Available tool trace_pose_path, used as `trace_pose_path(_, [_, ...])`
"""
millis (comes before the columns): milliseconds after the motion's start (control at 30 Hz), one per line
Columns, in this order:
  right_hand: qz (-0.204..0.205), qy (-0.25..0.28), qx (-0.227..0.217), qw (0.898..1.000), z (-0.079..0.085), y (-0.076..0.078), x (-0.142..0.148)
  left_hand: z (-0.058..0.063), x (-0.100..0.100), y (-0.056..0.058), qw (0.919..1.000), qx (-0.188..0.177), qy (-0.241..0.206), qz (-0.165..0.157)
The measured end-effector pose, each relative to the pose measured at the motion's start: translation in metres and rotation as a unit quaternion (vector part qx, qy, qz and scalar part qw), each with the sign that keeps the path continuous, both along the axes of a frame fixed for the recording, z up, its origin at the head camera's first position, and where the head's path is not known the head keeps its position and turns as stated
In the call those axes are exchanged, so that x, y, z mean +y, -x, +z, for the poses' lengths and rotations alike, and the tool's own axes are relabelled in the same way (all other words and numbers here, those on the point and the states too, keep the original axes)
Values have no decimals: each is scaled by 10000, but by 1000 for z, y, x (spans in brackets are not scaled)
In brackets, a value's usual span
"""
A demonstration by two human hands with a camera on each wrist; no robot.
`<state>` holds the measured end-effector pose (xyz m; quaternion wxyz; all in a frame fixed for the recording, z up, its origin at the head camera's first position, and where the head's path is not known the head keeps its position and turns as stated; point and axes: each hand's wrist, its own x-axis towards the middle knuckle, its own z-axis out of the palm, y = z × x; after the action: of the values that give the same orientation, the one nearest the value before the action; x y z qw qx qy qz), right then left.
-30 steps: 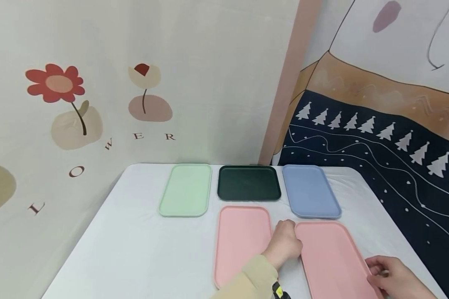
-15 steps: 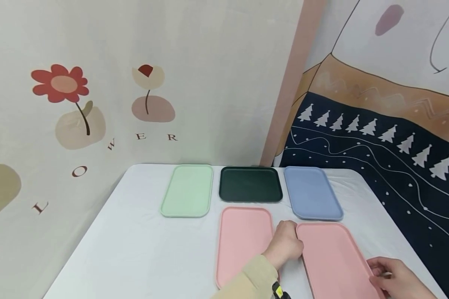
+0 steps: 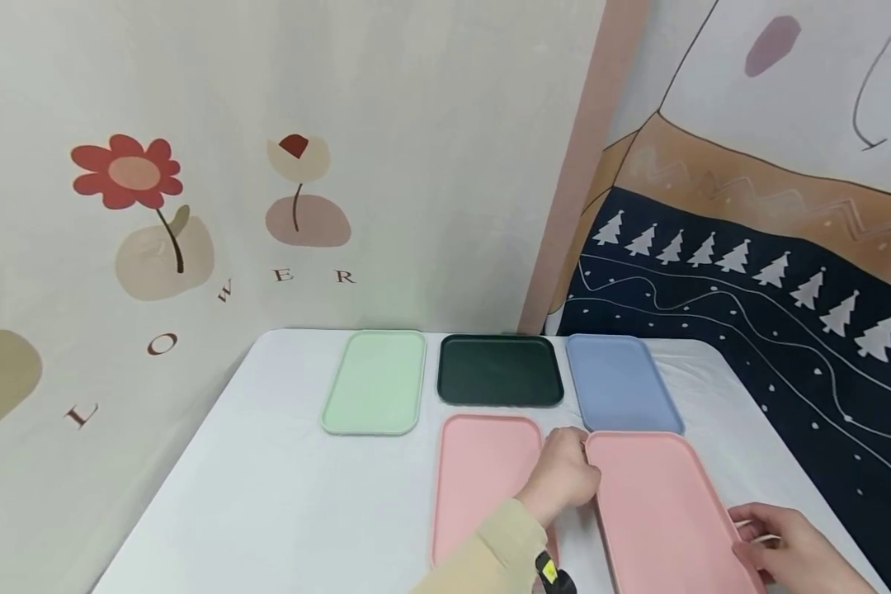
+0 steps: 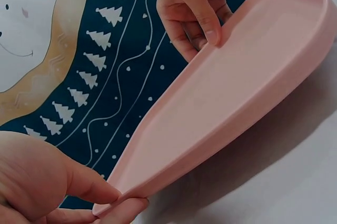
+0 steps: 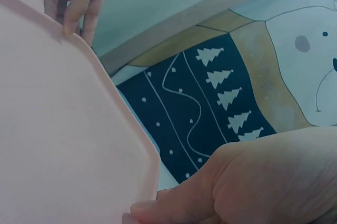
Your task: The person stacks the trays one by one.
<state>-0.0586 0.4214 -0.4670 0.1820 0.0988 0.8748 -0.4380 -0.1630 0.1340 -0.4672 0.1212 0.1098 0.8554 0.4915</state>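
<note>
A pink rectangular tray with a low raised rim is held between both hands at the right front of the table. My left hand pinches its left rim near the far corner, thumb on top in the left wrist view. My right hand grips the right rim, its thumb over the edge in the right wrist view. A shadow shows on the white cloth under the tilted-looking tray in the left wrist view. Left of it lies a second pink tray, partly hidden by my left forearm.
A light green tray, a dark green tray and a blue tray lie in a row along the back of the white table. Printed cloth hangs behind and at the right side.
The held pink tray has risen slightly, and its far edge now overlaps the near edge of the blue tray in the head view. Both hands keep their hold. The head view shifts slightly.
</note>
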Motion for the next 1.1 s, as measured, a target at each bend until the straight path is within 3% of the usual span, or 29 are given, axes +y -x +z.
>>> trace_pose_path(300, [465, 354, 184, 9981, 9, 4, -10, 6, -19, 9, 9983, -108, -576, 43])
trace_pose_path(733, [788, 1133, 385, 9897, 16, 9, -32, 18, -51, 22, 9986, 185, -458, 211])
trace_pose_path(1100, [721, 1242, 554, 9881, 23, 21, -79, 27, -100, 31, 9975, 308, -563, 287])
